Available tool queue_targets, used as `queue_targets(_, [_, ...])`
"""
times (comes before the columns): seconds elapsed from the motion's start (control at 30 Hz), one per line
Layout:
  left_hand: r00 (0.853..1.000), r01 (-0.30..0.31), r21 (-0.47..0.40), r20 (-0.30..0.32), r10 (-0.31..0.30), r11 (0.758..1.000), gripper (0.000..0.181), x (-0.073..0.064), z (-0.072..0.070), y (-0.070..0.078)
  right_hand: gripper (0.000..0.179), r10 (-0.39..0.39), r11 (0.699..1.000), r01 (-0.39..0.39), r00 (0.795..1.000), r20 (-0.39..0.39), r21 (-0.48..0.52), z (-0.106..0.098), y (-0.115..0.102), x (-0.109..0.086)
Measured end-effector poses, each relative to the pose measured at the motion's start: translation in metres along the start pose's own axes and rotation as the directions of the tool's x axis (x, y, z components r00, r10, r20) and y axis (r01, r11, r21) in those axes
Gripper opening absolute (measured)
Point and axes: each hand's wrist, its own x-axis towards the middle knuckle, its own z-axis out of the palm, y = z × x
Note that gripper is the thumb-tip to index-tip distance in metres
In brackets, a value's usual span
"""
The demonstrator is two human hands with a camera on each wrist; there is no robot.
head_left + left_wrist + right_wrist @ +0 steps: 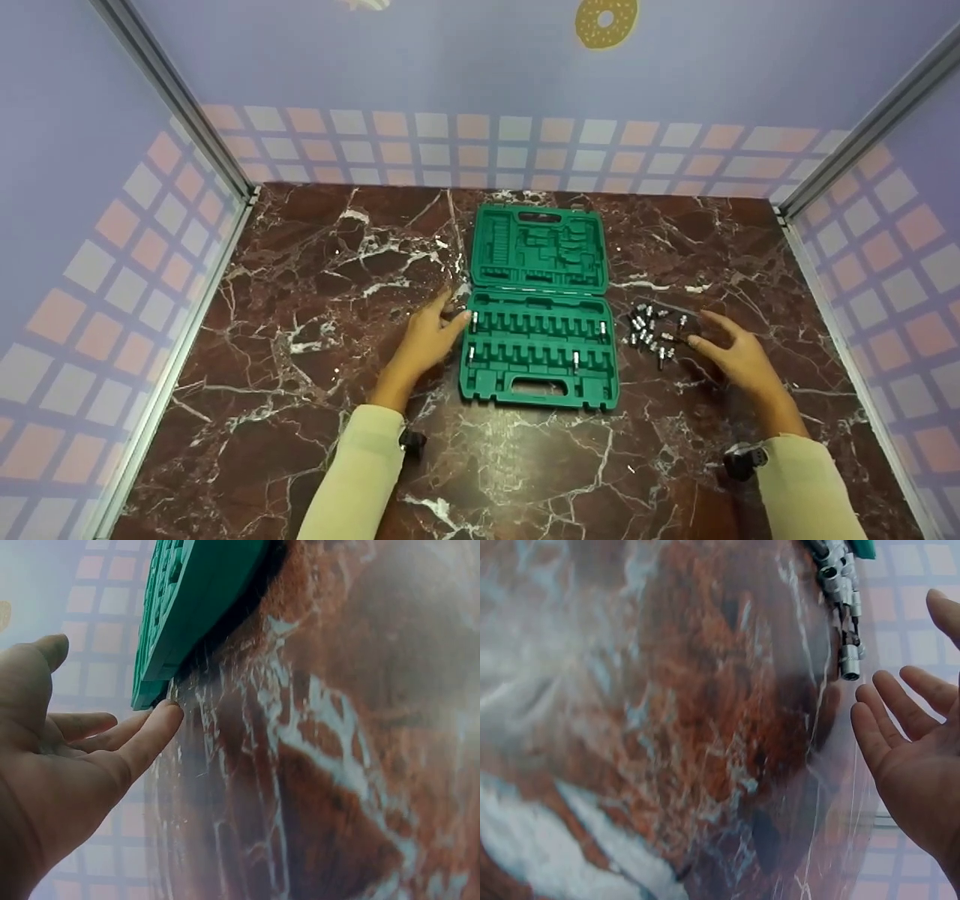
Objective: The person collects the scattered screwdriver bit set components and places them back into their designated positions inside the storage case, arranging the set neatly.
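An unfolded green plastic tool case (540, 379) lies flat on the marble-patterned table. In its near half, several metal bits (575, 362) sit in slots of the two rows, at both ends and toward the right. My left hand (433, 334) is at the case's left edge with its fingers extended; whether the thumb touches the case I cannot tell. To the right of the case lies a loose heap of silvery socket bits (643, 327). Beside that heap, my right hand (739, 356) has its fingers loosely spread and holds nothing visible, as the right wrist view also shows.
The case's far half, a moulded lid (540, 244), lies open toward the back wall (480, 67). Side walls with metal-framed edges enclose the table (315, 285) at left and right. Black wrist cameras (742, 461) are strapped at both sleeves.
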Motion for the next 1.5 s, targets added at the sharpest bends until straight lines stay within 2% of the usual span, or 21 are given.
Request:
queue_targets(0.1, [1.000,0.028,-0.054,-0.012,-0.028,0.998,0.067,0.004,0.004,-0.002,0.070,-0.020,1.000,0.020,1.000,0.002,0.001,0.001,0.004,0.000])
queue_targets(0.3, [0.996,0.088,-0.112,-0.024,-0.092,0.990,0.057,0.011,0.011,-0.003,0.069,-0.044,0.997,0.044,0.999,-0.006,0.066,0.005,0.009,-0.003])
queue_targets(0.5, [0.989,0.145,-0.172,-0.015,-0.149,0.974,0.053,0.020,0.014,0.000,0.063,-0.045,0.997,0.048,0.998,-0.049,0.058,0.008,0.013,-0.005])
queue_targets(0.63, [0.982,0.178,-0.174,-0.025,-0.186,0.969,0.048,0.024,0.017,-0.001,0.060,-0.032,0.998,0.035,0.998,-0.053,0.044,0.010,0.017,-0.007])
queue_targets(0.8, [0.983,0.170,-0.150,-0.049,-0.179,0.974,0.040,0.027,0.021,-0.001,0.055,-0.021,0.999,0.017,0.997,-0.078,-0.052,0.012,0.019,-0.004])
queue_targets(1.0, [0.980,0.175,-0.150,-0.069,-0.187,0.973,0.032,0.026,0.023,0.000,0.040,-0.043,0.981,0.025,0.995,-0.093,-0.193,0.018,0.017,0.000])
queue_targets(1.37, [0.977,0.175,-0.255,-0.073,-0.199,0.951,0.027,0.029,0.025,-0.005,0.028,-0.096,0.962,0.061,0.988,-0.120,-0.266,0.021,0.013,0.002])
queue_targets(1.5, [0.979,0.149,-0.212,-0.109,-0.175,0.966,0.025,0.029,0.025,-0.006,0.020,-0.119,0.954,0.075,0.983,-0.139,-0.291,0.023,0.014,0.002])
